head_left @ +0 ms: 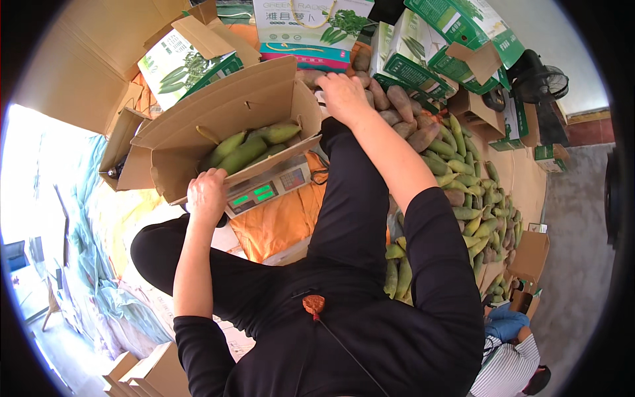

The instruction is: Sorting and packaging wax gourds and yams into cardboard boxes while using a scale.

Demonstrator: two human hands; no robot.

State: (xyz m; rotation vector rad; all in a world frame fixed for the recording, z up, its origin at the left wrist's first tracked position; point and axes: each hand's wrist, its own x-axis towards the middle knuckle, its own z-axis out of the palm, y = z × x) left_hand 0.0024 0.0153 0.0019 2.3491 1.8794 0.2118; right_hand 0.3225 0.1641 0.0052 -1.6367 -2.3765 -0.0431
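An open cardboard box [225, 99] stands tilted in front of me, with several green radishes [241, 153] lying in it. My left hand [207, 195] is closed over the box's near left edge. Under the box shows a digital scale [268, 190] with lit green displays. Past the box's right end, my right hand [344, 96] lies over a heap of brownish, soil-coated root vegetables [400, 102]. Its fingers look apart and slightly bent, their tips partly hidden; I see nothing held in them.
A large pile of green radishes [486, 205] spreads along my right. Printed cartons [413, 56] and a carrying box [311, 30] stand at the back. A black fan [546, 83] is at far right. Orange cloth [278, 225] lies beneath the scale. Another person [509, 360] sits at lower right.
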